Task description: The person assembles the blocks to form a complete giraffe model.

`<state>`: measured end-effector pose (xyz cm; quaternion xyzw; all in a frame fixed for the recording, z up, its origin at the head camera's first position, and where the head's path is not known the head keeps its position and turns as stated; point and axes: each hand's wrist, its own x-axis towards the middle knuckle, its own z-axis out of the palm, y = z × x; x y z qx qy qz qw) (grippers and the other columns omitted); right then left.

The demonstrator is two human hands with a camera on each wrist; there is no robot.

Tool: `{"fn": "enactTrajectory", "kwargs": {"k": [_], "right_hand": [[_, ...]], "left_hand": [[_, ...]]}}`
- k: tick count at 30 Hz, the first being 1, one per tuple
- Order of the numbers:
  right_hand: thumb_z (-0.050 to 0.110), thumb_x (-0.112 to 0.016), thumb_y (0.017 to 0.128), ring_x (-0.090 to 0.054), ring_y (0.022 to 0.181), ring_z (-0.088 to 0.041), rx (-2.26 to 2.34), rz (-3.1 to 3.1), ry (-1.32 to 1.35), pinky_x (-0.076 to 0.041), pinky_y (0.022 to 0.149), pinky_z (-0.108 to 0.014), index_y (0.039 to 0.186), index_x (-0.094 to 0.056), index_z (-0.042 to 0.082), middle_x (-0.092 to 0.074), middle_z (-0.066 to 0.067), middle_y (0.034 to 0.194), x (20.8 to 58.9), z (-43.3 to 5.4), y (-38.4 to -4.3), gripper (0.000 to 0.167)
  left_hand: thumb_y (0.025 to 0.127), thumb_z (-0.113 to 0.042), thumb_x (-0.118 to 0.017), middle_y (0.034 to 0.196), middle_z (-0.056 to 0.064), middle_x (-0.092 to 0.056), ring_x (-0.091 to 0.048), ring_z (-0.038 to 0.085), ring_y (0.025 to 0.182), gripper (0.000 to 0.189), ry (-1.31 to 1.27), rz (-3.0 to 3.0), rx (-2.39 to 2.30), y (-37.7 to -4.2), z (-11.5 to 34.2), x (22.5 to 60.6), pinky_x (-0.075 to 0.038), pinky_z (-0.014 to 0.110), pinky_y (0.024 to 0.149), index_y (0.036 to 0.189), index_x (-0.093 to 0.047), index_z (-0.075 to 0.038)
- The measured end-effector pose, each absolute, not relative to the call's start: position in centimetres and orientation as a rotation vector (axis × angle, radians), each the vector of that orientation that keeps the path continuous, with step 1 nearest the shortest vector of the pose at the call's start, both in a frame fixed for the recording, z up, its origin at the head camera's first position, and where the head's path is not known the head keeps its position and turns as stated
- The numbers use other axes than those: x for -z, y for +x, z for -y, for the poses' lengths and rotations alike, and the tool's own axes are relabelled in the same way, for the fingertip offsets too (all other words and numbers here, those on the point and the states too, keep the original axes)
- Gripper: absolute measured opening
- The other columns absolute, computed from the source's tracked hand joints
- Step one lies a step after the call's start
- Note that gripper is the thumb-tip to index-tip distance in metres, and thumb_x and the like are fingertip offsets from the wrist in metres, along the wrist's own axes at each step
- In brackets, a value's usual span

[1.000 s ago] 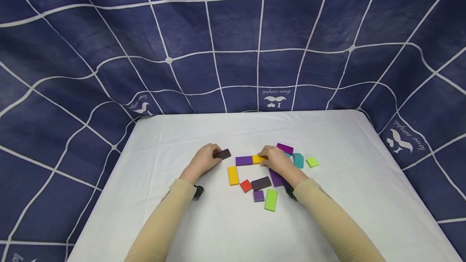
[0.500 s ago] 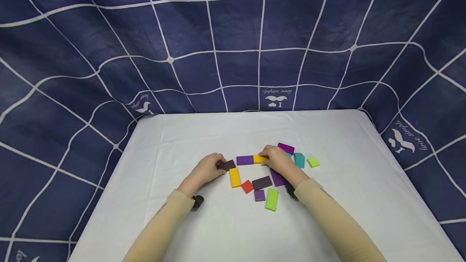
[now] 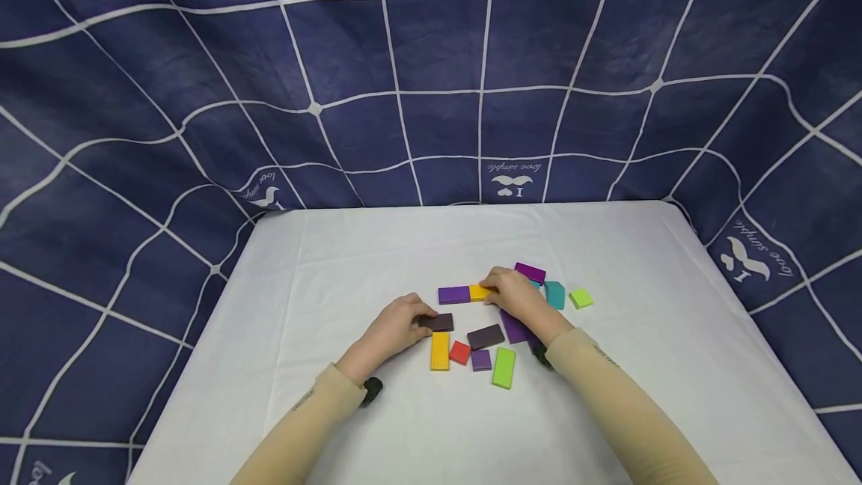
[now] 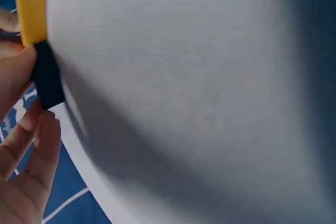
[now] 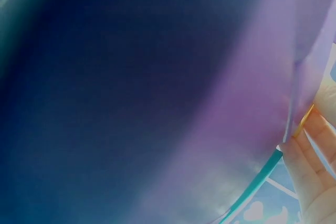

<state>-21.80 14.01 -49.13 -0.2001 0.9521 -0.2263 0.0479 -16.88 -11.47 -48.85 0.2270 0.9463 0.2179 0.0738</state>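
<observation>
My left hand [image 3: 397, 324] pinches a dark brown block [image 3: 441, 322] between thumb and fingers. That block meets the far end of an upright-lying yellow block [image 3: 440, 352]; in the left wrist view the dark block [image 4: 48, 77] and the yellow block [image 4: 31, 6] touch end to end. My right hand [image 3: 515, 296] holds a second yellow block [image 3: 477, 293], partly covered by the fingers. This one abuts a purple block [image 3: 454, 295] in a row. In the right wrist view only a thin yellow edge [image 5: 303, 121] shows at the fingers.
Near the hands lie a red block [image 3: 460, 352], another dark block [image 3: 485, 337], a small purple block [image 3: 481, 360] and a green block [image 3: 503, 367]. Teal [image 3: 555, 295], magenta [image 3: 530, 273] and lime [image 3: 581, 299] blocks sit beyond the right hand on the white tablecloth [image 3: 323, 260].
My left hand has carried the dark block right and nearer the body, up against the loose yellow block. That yellow block and the red one have shifted nearer the body. My right hand stays put.
</observation>
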Motion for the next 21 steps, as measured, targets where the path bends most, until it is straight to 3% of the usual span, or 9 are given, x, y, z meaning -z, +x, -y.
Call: {"fn": "enactTrajectory", "kwargs": {"k": [5, 13, 21], "right_hand": [[0.011, -0.075, 0.087, -0.066, 0.103, -0.024, 0.687, -2.905, -0.612, -0.055, 0.098, -0.038, 0.115, -0.074, 0.004, -0.071, -0.008, 0.107, 49.2, -14.0, -21.8, 0.029], [0.010, -0.074, 0.087, -0.066, 0.102, -0.024, 0.675, -2.910, -0.609, -0.055, 0.098, -0.038, 0.115, -0.074, 0.004, -0.071, -0.008, 0.107, 49.1, -14.0, -21.8, 0.028], [0.011, -0.074, 0.088, -0.066, 0.103, -0.024, 0.667, -2.906, -0.597, -0.055, 0.098, -0.038, 0.115, -0.073, 0.004, -0.071, -0.008, 0.107, 48.8, -13.8, -21.6, 0.029]], "left_hand": [[0.085, -0.022, -0.078, 0.101, -0.001, -0.066, -0.060, 0.013, 0.091, 0.028, 0.723, -2.891, -0.594, -17.2, 10.6, 48.9, -0.055, 0.031, 0.088, 0.112, -0.076, -0.016], [0.082, -0.024, -0.081, 0.090, 0.002, -0.066, -0.060, 0.012, 0.078, 0.025, 0.855, -2.993, -0.530, -17.8, 9.0, 49.0, -0.057, 0.027, 0.078, 0.100, -0.075, -0.007], [0.082, -0.022, -0.082, 0.088, 0.001, -0.065, -0.063, 0.012, 0.078, 0.023, 0.867, -3.044, -0.471, -18.2, 8.2, 49.1, -0.058, 0.026, 0.078, 0.096, -0.075, -0.006]]}}
